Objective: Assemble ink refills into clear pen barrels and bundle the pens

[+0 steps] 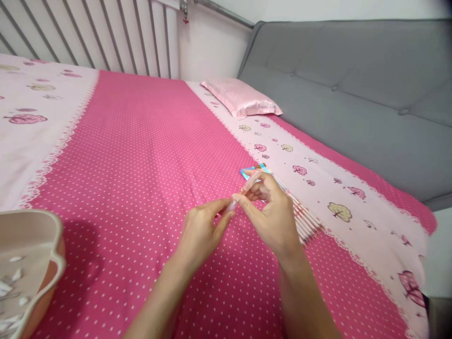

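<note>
Over the bed, my left hand (199,228) pinches a small whitish, translucent cap-like piece (231,206) between thumb and fingers. My right hand (277,212) is closed around a slim, pinkish, partly clear pen-like stick (251,181); its thumb tip meets the small piece as well. Whether the piece and the stick are joined cannot be seen, as the fingers cover that spot. Behind and beside my right hand lies a row of several slim pale pens (305,219) with reddish marks. A blue packet or card (247,172) shows past my right fingers, mostly hidden.
A beige bin (58,245) with several small white pieces in it stands at the lower left. Pink dotted bedding (141,155) spreads under everything. A pink pillow (243,96) lies against the grey headboard (339,75). Along the far wall runs a white radiator (88,33).
</note>
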A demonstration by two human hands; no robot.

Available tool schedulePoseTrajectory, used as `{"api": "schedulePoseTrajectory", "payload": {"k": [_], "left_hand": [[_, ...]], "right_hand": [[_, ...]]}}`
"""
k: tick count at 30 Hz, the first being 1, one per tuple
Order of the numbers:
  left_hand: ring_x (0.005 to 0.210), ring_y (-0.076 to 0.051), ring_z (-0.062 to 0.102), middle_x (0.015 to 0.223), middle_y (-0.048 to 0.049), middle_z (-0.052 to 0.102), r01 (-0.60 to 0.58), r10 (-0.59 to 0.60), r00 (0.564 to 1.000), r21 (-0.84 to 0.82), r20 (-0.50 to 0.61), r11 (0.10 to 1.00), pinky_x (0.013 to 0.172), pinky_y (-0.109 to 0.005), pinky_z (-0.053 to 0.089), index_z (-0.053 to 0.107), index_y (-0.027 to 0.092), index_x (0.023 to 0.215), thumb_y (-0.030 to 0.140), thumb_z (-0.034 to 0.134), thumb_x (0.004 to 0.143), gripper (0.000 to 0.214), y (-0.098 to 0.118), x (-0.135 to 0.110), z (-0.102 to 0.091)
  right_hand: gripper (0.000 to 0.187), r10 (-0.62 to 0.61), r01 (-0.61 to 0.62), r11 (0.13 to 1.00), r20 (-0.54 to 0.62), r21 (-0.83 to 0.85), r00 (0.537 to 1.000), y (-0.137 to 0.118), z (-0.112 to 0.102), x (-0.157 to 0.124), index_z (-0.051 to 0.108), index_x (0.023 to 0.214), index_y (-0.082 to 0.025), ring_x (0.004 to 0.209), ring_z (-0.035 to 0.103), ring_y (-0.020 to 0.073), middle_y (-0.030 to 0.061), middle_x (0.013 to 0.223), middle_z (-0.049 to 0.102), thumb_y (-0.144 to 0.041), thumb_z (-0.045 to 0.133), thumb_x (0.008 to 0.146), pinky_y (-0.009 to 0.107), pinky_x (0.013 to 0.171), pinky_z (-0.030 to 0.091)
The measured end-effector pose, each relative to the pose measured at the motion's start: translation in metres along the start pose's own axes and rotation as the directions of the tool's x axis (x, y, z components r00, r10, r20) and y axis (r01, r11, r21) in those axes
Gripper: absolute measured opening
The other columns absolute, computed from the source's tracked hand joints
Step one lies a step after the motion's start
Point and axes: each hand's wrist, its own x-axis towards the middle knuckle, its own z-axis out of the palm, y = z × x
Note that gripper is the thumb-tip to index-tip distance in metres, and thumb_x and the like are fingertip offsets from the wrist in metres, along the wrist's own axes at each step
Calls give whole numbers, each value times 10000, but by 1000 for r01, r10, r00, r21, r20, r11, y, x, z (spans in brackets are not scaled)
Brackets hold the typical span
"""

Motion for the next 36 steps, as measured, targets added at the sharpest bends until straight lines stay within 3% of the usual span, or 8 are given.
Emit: {"api": "schedulePoseTrajectory", "payload": {"k": [5,9,19,29,33,36], "left_hand": [[654,-132,607,768,3,678,22,-22,999,-9,26,1000,570,-233,428,636,186,915,263,501,873,161,1,0,-3],[664,-150,597,752,-12,653,47,-47,998,16,43,999,584,-250,434,617,177,893,267,477,880,168,0,-1,-3],[685,-158,607,729,-3,643,49,-51,997,28,59,998,614,-261,446,602,193,847,275,464,882,165,1,-2,-3],[686,-159,603,791,-22,673,31,-33,997,30,72,999,634,-270,455,618,185,898,264,471,878,167,2,-3,-1],[676,-160,596,779,-32,667,23,-25,997,37,74,999,604,-263,447,619,179,905,265,458,883,183,3,-2,-1],[649,-155,590,748,-24,658,35,-36,996,24,80,999,580,-258,440,613,181,889,269,446,889,189,3,-2,-2]], "right_hand": [[516,24,-51,986,167,159,986,0,-7,0,448,1258,-272,1115,547,204,52,1171,598,-235,637,779,388,929,459],[561,38,-115,957,280,264,959,0,-12,-1,304,1378,-313,1243,452,187,46,1231,578,-212,516,868,432,1035,375],[446,74,-138,943,213,303,974,6,-6,2,458,1255,-260,992,614,181,33,1008,653,-225,571,825,395,918,472],[427,42,-44,997,28,67,999,7,-3,2,526,1126,-232,807,626,172,-20,749,640,-212,672,726,417,923,430],[361,32,-34,995,20,93,999,6,-1,3,549,1048,-243,898,618,190,-2,825,636,-251,693,717,422,944,426],[374,38,-63,972,112,225,993,2,-4,2,534,1098,-259,1067,566,194,31,1037,626,-257,668,748,400,963,436]]}}
